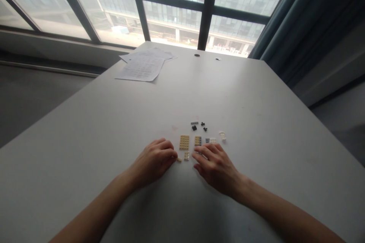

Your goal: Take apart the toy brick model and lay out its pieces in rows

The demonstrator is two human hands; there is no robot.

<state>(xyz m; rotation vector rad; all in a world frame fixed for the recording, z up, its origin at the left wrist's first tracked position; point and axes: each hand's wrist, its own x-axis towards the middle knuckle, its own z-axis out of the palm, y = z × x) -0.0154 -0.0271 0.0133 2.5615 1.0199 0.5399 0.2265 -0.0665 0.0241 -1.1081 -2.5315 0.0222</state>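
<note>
My left hand (158,158) rests on the table with its fingers curled together, the fingertips closed on a small tan building brick (179,160). Just right of it lies a short tan brick (186,155), and above that a larger tan studded plate (184,142). My right hand (216,164) hovers low with thumb and fingers apart, its fingertips near the short tan brick. Beyond its fingers are a tan-and-grey piece (197,141), a small grey piece (207,141) and a white studded piece (212,141), partly covered by the hand.
Several small black pieces (194,128) and a dark grey strip (194,123) lie farther back. Small white pieces (222,136) sit to the right. Printed papers (141,67) cover the table's far left corner. The white table (256,121) ends at windows and a dark curtain (288,26).
</note>
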